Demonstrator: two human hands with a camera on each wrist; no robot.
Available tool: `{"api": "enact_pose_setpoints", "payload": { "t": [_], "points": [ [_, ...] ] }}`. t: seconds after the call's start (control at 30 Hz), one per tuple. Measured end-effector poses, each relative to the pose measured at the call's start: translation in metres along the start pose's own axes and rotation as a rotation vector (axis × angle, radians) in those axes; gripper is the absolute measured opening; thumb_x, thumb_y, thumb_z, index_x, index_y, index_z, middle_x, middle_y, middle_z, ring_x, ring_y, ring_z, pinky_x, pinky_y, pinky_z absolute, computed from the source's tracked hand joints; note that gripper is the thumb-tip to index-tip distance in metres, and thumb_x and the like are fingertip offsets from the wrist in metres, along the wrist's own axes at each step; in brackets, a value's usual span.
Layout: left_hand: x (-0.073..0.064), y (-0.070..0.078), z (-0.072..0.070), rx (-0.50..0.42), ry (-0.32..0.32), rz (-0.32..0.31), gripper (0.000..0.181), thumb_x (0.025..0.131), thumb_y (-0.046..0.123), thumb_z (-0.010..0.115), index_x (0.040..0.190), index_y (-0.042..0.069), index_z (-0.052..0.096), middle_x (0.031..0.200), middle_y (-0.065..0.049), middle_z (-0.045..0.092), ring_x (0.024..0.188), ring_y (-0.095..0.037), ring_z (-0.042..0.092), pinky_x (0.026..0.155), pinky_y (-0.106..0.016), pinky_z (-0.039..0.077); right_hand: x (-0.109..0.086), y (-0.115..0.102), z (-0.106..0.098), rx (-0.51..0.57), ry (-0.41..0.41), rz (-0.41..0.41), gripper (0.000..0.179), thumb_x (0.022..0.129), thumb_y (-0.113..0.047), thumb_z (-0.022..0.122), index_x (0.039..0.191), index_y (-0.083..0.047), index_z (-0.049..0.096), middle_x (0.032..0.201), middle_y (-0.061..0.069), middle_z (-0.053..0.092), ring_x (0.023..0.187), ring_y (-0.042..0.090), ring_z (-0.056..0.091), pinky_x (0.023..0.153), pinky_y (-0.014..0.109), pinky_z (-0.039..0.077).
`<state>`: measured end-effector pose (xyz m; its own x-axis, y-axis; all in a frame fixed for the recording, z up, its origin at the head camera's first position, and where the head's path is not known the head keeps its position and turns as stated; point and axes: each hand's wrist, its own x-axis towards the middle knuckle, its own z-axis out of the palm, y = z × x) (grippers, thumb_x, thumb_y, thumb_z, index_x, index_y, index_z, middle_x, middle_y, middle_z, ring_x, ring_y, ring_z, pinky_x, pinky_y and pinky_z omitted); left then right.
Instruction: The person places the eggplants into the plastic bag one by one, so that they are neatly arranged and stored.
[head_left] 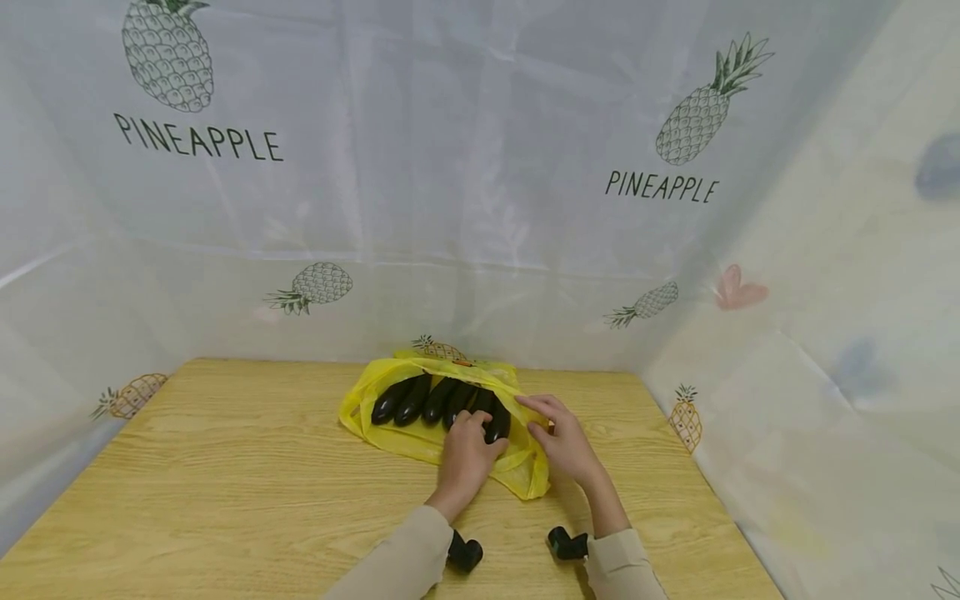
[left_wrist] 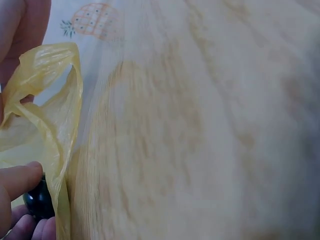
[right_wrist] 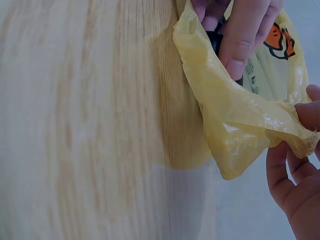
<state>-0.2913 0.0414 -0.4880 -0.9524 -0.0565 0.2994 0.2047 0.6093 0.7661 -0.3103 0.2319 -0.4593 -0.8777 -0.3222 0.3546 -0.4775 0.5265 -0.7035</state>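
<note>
A yellow plastic bag (head_left: pixel 356 408) lies on its side, its mouth spread wide toward me. Several dark, glossy eggplants (head_left: pixel 411 404) lie in a row inside it. My left hand (head_left: pixel 467 458) reaches into the mouth and grips the eggplant at the right end of the row; in the left wrist view its thumb and fingers curl around the dark end of that eggplant (left_wrist: pixel 39 200). With thumb and fingers, my right hand (head_left: pixel 567 442) pinches the bag's right edge, and the right wrist view shows the film (right_wrist: pixel 235 130) stretched from that grip.
The bag rests on a wood-grain table (head_left: pixel 225 483), near its back edge. Behind it hangs a pale sheet (head_left: pixel 450 208) printed with pineapples, which continues along both sides. Black wrist-worn devices (head_left: pixel 465 554) show below both hands.
</note>
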Motion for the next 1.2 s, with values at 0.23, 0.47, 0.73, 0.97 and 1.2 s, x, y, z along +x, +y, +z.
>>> {"api": "enact_pose_setpoints", "payload": {
  "t": [0.23,0.47,0.73,0.97,1.2],
  "points": [
    [0.001,-0.001,-0.001,0.024,-0.016,0.020,0.043,0.088,0.021,0.090,0.124,0.004,0.075,0.105,-0.009,0.065,0.088,-0.023,0.065,0.074,-0.040,0.059,-0.001,-0.001,-0.001,0.000,-0.002,0.009,0.051,0.103,0.006,0.064,0.147,-0.020,0.067,0.140,0.006,0.062,0.096,0.019,0.057,0.063,0.023,0.044],
    [0.002,0.002,-0.004,0.031,-0.054,0.048,0.042,0.088,0.014,0.088,0.126,0.001,0.075,0.101,-0.010,0.065,0.086,-0.024,0.065,0.074,-0.042,0.059,-0.001,-0.001,-0.002,-0.003,-0.006,0.042,0.050,0.104,0.002,0.063,0.146,-0.025,0.067,0.141,0.001,0.061,0.089,0.017,0.057,0.062,0.023,0.044],
    [0.004,-0.004,-0.004,0.023,-0.022,0.040,0.041,0.088,0.017,0.089,0.123,0.003,0.076,0.096,-0.007,0.064,0.083,-0.021,0.063,0.073,-0.040,0.057,-0.001,-0.002,0.000,0.014,-0.001,0.029,0.049,0.104,0.003,0.064,0.146,-0.023,0.067,0.140,0.003,0.062,0.096,0.017,0.059,0.062,0.024,0.046],
    [0.007,-0.008,-0.004,0.030,-0.016,0.044,0.040,0.087,0.020,0.090,0.122,0.005,0.077,0.091,-0.003,0.063,0.079,-0.017,0.059,0.070,-0.037,0.054,-0.001,0.000,0.001,0.018,-0.014,0.043,0.049,0.105,0.001,0.064,0.146,-0.025,0.067,0.141,0.001,0.061,0.097,0.019,0.059,0.063,0.024,0.046],
    [0.008,-0.010,-0.008,0.030,-0.049,0.067,0.043,0.087,0.022,0.090,0.124,0.006,0.076,0.091,-0.002,0.063,0.077,-0.015,0.058,0.067,-0.033,0.052,-0.001,0.000,-0.001,0.010,-0.020,0.027,0.050,0.104,0.003,0.063,0.147,-0.023,0.066,0.142,0.003,0.061,0.090,0.018,0.058,0.060,0.023,0.044]
  ]
}}
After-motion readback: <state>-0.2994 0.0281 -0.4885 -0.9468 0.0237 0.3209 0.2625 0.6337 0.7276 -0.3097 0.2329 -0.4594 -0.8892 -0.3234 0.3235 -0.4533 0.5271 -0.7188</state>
